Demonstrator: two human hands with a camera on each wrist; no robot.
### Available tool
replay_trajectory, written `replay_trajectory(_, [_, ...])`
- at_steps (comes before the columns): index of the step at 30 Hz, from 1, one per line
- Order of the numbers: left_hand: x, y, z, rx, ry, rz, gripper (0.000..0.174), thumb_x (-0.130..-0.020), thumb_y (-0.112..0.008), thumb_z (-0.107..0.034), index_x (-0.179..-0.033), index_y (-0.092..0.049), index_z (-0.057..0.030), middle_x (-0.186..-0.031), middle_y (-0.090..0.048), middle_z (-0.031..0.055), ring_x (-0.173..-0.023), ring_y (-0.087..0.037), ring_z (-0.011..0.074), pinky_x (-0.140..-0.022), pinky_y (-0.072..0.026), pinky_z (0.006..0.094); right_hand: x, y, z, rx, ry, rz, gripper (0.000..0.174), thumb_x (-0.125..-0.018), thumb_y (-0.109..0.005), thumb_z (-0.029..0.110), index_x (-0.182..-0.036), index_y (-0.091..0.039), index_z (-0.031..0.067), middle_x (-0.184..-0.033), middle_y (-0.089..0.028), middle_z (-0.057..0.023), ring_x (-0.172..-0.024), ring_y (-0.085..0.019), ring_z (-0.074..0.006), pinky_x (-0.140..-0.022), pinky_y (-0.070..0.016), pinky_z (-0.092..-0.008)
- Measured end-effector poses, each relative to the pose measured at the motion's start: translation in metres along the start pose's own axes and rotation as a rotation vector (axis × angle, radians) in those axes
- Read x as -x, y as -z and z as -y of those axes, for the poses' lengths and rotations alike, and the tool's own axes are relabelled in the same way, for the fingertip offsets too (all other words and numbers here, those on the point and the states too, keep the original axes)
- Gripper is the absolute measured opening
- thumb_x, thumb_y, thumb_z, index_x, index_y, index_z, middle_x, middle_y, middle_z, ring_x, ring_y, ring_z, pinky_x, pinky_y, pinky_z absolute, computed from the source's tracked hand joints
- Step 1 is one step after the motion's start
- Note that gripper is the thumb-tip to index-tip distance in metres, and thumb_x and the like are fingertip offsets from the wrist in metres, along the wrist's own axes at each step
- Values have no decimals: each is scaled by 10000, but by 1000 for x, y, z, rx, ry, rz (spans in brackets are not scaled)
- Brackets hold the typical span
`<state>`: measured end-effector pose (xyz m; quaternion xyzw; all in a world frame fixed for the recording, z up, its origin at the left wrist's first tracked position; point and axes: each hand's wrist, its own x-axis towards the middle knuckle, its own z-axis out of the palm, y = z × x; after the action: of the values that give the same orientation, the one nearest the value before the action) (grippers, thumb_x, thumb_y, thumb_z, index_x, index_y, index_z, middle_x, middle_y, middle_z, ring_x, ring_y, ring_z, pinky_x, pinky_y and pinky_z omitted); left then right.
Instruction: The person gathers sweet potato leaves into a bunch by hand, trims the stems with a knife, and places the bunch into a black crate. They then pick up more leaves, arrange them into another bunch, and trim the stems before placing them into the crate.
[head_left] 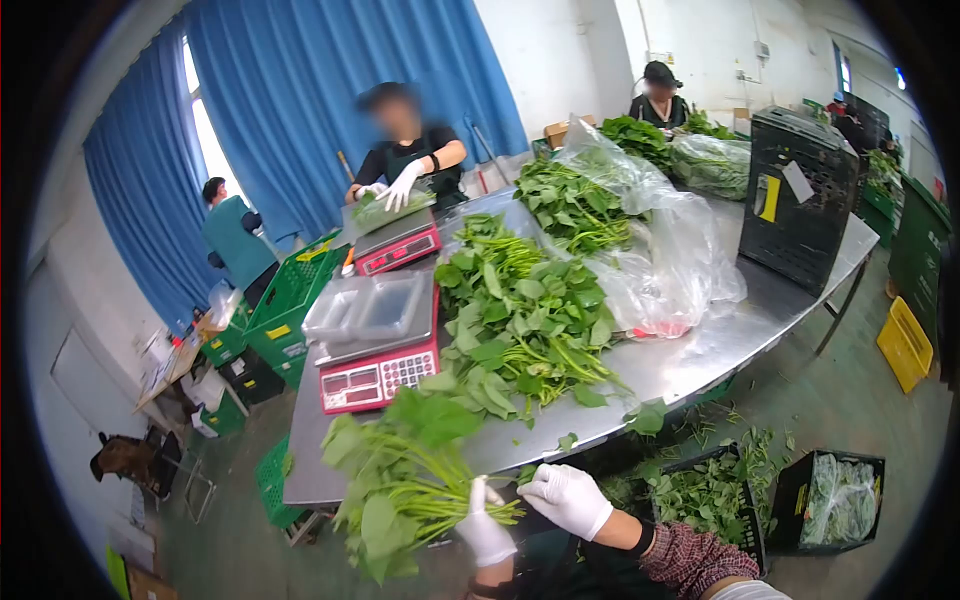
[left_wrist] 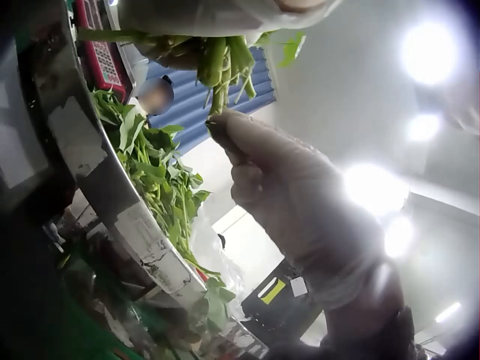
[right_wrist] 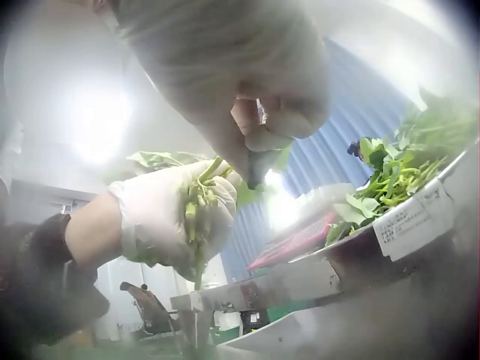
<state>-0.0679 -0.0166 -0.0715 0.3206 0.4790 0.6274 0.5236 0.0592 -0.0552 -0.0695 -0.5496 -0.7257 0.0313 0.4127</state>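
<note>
A bunch of leafy green stems [head_left: 395,475] is gripped near its cut ends by my gloved left hand [head_left: 487,530], leaves fanning out to the left. Close beside those ends, my gloved right hand [head_left: 570,500] has its fingers curled. In the left wrist view its thumb and forefinger pinch the tip of one stem [left_wrist: 218,99] sticking out of the bunch. Something dark [right_wrist: 257,169] shows at the right hand's fingertips in the right wrist view. Ahead, a large pile of the same greens [head_left: 530,340] covers the middle of the metal table [head_left: 690,375].
A red scale [head_left: 380,382] bearing clear plastic trays [head_left: 368,305] stands left of the pile. Across the table a person [head_left: 400,150] handles packed greens at a second scale [head_left: 400,250]. A black crate [head_left: 800,200] stands at right; a crate of loose greens [head_left: 705,495] sits below.
</note>
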Motion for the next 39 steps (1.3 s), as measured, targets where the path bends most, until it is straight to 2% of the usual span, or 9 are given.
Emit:
replay_trajectory(7, [12, -7, -4, -78, -1, 99, 83, -846, -584, -69, -809, -592, 5, -609, -462, 3, -539, -439, 98, -520, -360, 229, -14, 20, 7, 54, 17, -350, 372, -758, -682, 227, -1096, -573, 116, -718, -542, -4, -639, -555, -199, -591, -446, -332])
replay_trajectory(15, [2, -3, -24, 417, 191, 11, 195, -896, -572, -188, -750, -478, -98, -595, -351, -62, -516, -338, 48, -480, -294, 214, 15, 30, -1, 399, 253, 63, 277, -699, -592, 185, -974, -623, 201, -617, -461, 41, -557, -491, -137, -506, -381, -281])
replay_trajectory(18, [-25, 19, -26, 405, -48, 45, 114, -932, -510, -134, -996, -515, -40, -647, -365, -46, -565, -365, 45, -530, -339, 208, 39, 89, -28, 495, 34, 298, 130, -767, -588, 266, -820, -667, 177, -591, -580, -8, -565, -613, -196, -514, -475, -326])
replay_trajectory(20, [-27, 18, -28, 475, -37, 112, 286, -934, -495, -113, -1202, -466, -19, -747, -428, -12, -605, -409, 59, -576, -387, 207, 60, 110, -60, 771, -417, 698, 214, -742, -638, 347, -823, -670, 151, -681, -621, -46, -680, -634, -243, -614, -488, -372])
replay_trajectory(23, [-21, 3, -20, 605, 232, 246, 294, -928, -483, -85, -1217, -475, -29, -935, -553, 48, -637, -474, 73, -598, -445, 211, 24, 108, -69, 620, -158, 164, 221, -768, -626, 300, -857, -620, 97, -763, -611, -79, -742, -613, -239, -653, -464, -360])
replay_trajectory(27, [-21, 11, 1, 703, 422, 363, 207, -887, -509, -31, -1093, -531, -42, -941, -583, 71, -639, -502, 92, -576, -450, 224, -46, 64, -98, 788, -132, -94, 123, -793, -602, 237, -812, -617, 116, -749, -603, -65, -702, -598, -242, -620, -451, -360])
replay_trajectory(30, [-18, 13, -8, 569, 361, 257, 218, -839, -554, 10, -1055, -534, -15, -889, -591, 93, -660, -517, 129, -606, -425, 239, -60, 19, -165, 917, -262, 70, 136, -781, -624, 243, -755, -632, 110, -700, -595, -76, -670, -603, -247, -615, -461, -361])
replay_trajectory(35, [-17, 9, 7, 364, 270, 265, 208, -809, -605, 27, -1010, -553, 15, -849, -624, 120, -670, -558, 148, -630, -458, 264, -32, 38, -72, -102, -243, -172, 159, -796, -646, 222, -853, -661, 74, -704, -586, -84, -664, -602, -265, -596, -477, -341])
replay_trajectory(39, [2, -11, 11, 261, 298, 375, 201, -820, -607, 17, -1019, -585, 35, -938, -649, 119, -682, -565, 135, -643, -462, 246, -4, 18, -31, -3, -61, -59, 191, -782, -647, 208, -940, -655, 102, -727, -545, -47, -658, -573, -230, -592, -466, -336])
